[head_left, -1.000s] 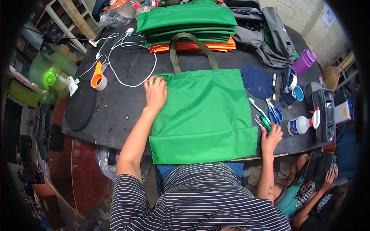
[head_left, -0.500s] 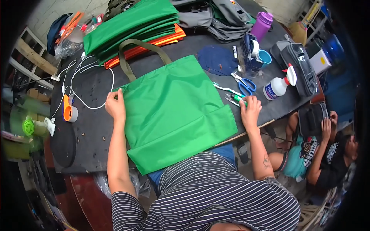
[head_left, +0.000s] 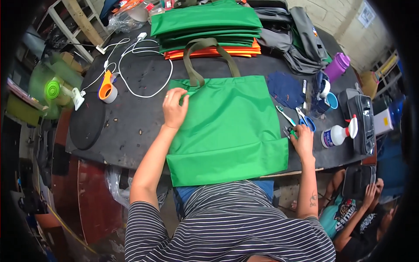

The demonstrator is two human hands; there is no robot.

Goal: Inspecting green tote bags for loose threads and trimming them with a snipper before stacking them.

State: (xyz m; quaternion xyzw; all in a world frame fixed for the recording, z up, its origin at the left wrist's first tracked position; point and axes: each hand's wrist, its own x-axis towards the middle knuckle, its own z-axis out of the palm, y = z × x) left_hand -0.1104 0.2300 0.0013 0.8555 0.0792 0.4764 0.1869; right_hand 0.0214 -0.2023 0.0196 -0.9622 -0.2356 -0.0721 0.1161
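A green fabric tote bag [head_left: 227,118] lies flat on the black table in front of me, its bottom edge reaching over the table's near edge to my lap. Its olive webbing handle [head_left: 209,43] loops away from me. My left hand [head_left: 175,108] hovers at the bag's upper left corner, fingers bent and thumb apart, with nothing seen between them. To the right of the bag, my right hand [head_left: 302,139] has its fingers closed around green-handled thread snips [head_left: 293,135], whose metal tips point left. Beside them lie a toothbrush [head_left: 285,114] and blue-handled scissors [head_left: 309,124].
Folded green bags [head_left: 205,24] are stacked over orange ones at the back. A spray bottle [head_left: 335,136], purple bottle [head_left: 337,67] and blue cloth [head_left: 284,89] lie right. A white cable [head_left: 139,94] and orange tape dispenser [head_left: 106,89] are left. A person sits at lower right.
My left hand has let go of the bag's corner, its fingers loosening. My right hand stays at the snips, now covering more of the handle. The view has swung, shifting the scene.
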